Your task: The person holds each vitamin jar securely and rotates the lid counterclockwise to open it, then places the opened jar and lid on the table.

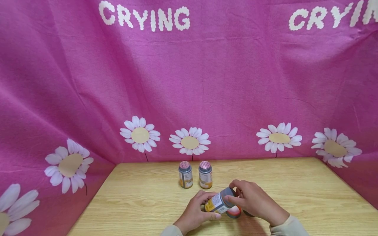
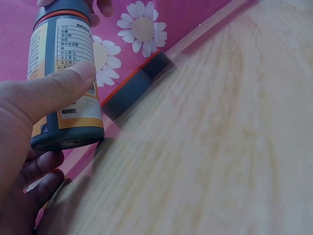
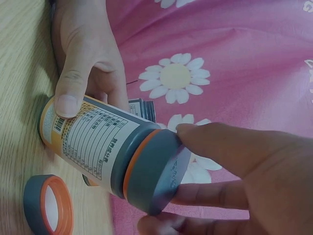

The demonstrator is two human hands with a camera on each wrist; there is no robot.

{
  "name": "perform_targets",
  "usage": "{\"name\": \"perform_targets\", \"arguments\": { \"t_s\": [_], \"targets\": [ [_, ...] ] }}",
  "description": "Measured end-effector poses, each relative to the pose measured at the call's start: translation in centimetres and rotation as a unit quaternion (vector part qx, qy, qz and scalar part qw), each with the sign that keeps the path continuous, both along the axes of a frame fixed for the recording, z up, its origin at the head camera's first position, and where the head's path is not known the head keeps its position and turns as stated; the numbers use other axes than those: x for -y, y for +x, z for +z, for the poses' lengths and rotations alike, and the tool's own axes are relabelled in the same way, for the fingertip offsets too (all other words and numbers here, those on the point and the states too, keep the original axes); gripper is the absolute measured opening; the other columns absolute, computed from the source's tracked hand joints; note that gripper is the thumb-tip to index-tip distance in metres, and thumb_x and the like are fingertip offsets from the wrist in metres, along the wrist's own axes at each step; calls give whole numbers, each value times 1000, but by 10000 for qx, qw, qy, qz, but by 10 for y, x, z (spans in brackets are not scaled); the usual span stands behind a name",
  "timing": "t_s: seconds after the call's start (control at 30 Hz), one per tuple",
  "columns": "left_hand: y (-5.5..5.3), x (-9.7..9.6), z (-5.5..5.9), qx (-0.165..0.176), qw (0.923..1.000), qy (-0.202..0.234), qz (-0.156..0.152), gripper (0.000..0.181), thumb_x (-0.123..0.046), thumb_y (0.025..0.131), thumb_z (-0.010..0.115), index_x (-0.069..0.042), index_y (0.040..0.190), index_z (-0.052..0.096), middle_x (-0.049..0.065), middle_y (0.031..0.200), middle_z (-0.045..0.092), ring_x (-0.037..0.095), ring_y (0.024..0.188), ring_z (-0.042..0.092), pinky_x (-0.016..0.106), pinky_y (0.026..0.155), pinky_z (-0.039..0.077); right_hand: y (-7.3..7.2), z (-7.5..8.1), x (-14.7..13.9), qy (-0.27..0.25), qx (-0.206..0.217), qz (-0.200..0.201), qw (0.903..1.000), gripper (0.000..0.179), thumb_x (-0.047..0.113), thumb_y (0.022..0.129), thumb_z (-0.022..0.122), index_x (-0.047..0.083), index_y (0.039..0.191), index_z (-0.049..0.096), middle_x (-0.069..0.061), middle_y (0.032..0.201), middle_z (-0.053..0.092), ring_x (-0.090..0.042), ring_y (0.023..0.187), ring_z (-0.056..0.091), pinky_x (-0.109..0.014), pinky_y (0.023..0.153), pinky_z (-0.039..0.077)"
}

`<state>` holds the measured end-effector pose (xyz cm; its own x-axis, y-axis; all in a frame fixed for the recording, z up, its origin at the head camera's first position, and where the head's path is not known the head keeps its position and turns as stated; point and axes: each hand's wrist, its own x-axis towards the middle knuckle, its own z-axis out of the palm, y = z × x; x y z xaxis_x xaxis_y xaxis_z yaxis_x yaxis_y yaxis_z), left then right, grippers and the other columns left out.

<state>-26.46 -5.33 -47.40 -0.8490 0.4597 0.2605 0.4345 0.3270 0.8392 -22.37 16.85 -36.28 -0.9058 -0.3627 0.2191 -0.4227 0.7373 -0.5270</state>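
Observation:
My left hand [image 1: 196, 209] grips a supplement bottle [image 3: 90, 139] round its labelled body, thumb across the label. The bottle is tilted, its capped end toward my right hand [image 1: 251, 200]. On it sits a dark grey screw cap [image 3: 159, 169] with an orange ring along its lower edge. My right thumb and fingers pinch this cap at its rim. In the left wrist view the bottle [image 2: 68, 78] is held over the table, and only the right fingertips show beside the cap.
Two similar bottles without caps, a left one [image 1: 185, 177] and a right one [image 1: 205, 177], stand upright behind my hands with pink seals on top. A loose cap [image 3: 34, 205] with an orange inner rim lies on the wooden table [image 1: 133, 203]. Another dark cap shows partly under my right hand.

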Motion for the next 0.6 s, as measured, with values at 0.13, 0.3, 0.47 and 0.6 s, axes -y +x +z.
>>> {"name": "perform_targets", "arguments": {
  "t_s": [0.13,0.3,0.47,0.6],
  "targets": [
    [-1,0,-1,-53,10000,19,-10,56,-37,76,81,-32,128,60,-13,112,54,7,101,51,28,89,43,0,1,-1,-22,-59,121,9999,31,38,83,74,14,100,65,7,73,53,-8,66,47,-24,57,39],
    [0,0,0,8,10000,19,-30,55,-37,77,81,-33,128,60,-13,112,54,7,102,51,28,90,43,1,1,-3,-2,-218,247,9995,32,35,81,77,14,103,66,8,84,59,-15,77,54,-26,63,43],
    [0,0,1,48,10000,9,-29,55,-38,77,81,-33,127,60,-13,112,54,7,103,51,29,91,43,2,1,-5,119,-516,467,9975,33,28,80,78,15,108,66,8,92,62,-18,82,58,-29,66,47],
    [-1,0,1,82,10000,-3,-32,55,-38,77,81,-35,127,60,-13,112,53,7,103,51,29,91,43,3,3,-6,172,-621,640,9959,34,23,79,79,15,109,66,9,96,63,-18,84,58,-32,70,48]
  ]
}}
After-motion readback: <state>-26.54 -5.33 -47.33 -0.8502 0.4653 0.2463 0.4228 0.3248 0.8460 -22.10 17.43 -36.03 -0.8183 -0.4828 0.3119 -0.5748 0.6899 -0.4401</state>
